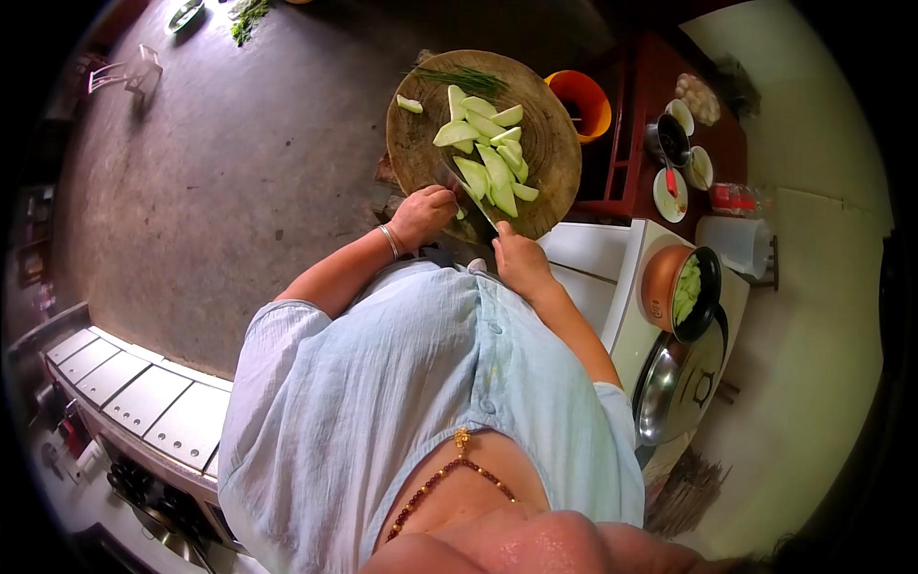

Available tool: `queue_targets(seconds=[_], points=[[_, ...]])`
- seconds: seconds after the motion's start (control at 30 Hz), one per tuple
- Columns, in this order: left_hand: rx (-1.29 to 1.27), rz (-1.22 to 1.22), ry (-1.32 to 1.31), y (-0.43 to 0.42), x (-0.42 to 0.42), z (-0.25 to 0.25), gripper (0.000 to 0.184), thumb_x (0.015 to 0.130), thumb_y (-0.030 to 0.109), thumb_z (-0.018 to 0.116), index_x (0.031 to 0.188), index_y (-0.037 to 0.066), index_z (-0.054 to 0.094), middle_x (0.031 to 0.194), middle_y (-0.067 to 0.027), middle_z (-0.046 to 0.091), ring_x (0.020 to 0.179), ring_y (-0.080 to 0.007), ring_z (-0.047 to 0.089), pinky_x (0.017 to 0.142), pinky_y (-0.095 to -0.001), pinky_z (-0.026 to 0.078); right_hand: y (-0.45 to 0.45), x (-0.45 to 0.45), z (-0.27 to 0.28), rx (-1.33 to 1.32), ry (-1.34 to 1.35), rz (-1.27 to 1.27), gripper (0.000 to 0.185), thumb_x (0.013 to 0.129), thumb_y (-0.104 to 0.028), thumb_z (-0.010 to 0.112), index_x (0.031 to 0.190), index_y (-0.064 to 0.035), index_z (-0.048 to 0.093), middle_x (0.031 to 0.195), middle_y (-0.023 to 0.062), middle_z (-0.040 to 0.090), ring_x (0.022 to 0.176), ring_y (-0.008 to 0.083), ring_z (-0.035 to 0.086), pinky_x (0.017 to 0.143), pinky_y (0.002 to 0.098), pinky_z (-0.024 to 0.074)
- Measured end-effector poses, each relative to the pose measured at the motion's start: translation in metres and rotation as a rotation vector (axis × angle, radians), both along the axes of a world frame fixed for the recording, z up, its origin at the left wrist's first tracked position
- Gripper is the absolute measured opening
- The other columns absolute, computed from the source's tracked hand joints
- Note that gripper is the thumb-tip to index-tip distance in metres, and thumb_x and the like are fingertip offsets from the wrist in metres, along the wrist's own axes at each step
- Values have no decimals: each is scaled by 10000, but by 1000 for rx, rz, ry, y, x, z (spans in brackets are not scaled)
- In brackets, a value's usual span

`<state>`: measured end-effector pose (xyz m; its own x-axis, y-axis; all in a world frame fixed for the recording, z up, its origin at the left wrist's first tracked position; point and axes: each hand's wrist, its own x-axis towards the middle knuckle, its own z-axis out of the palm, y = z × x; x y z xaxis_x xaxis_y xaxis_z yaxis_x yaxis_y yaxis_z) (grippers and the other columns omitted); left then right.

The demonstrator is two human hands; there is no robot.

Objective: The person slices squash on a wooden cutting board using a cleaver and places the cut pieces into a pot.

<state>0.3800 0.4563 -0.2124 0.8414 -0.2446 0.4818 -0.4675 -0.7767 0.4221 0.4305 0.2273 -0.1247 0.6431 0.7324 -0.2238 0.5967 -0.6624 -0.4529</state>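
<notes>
A round wooden chopping block point(559, 172) carries several pale green gourd wedges point(495, 167), heaped near its middle. At its near edge my right hand point(521, 260) is closed around a knife point(478, 203), whose blade points up and left toward the wedges. My left hand point(424, 216), with a bracelet at the wrist, has its fingers curled at the block's near-left edge, close to the blade. What it holds, if anything, is hidden. A small green scrap lies beside the blade. Thin green stalks point(466, 81) lie at the block's far side, and one separate pale piece point(409, 103) at its left.
An orange bucket point(601, 105) stands right of the block. A red table point(626, 143) holds bowls, a plate point(669, 196) and a dark pan. On the white counter to my right are a pot point(665, 287) with cut green pieces and a metal lid point(684, 373). A stool point(139, 72) stands far left.
</notes>
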Motion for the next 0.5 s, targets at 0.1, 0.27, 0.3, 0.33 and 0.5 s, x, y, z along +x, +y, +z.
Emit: queue_targets(seconds=[0.1,0.27,0.3,0.33,0.5], points=[[58,4,-82,-2,0,-1,147,711,124,619,845,77,660,924,-64,577,918,-229,567,793,-337,498,-1,3,-6,18,-12,-3,209,903,-139,533,1081,-55,464,717,206,617,671,416,597,592,518,455],[92,86,83,-3,17,5,131,707,116,627,829,82,657,930,-69,578,935,-256,564,783,-352,498,0,18,20,41,-193,26,222,828,-80,552,1049,-88,531,818,163,622,728,379,625,618,475,499],[58,138,68,-4,26,9,127,705,116,629,825,83,656,933,-70,578,936,-263,564,778,-356,498,-1,21,23,85,-239,-3,257,825,-76,563,1080,-94,537,832,158,621,737,373,621,628,464,500],[-1,156,42,-3,35,5,106,728,93,640,832,79,656,917,-86,591,900,-294,578,759,-370,502,-1,23,26,128,-286,-31,292,821,-71,573,1110,-100,544,845,153,620,746,368,617,639,454,501],[-528,504,80,11,50,18,80,771,77,667,845,51,652,875,-115,611,836,-308,605,745,-377,504,-15,38,42,102,-367,-40,391,777,-70,629,1157,-133,565,974,105,567,763,327,619,647,426,512]])
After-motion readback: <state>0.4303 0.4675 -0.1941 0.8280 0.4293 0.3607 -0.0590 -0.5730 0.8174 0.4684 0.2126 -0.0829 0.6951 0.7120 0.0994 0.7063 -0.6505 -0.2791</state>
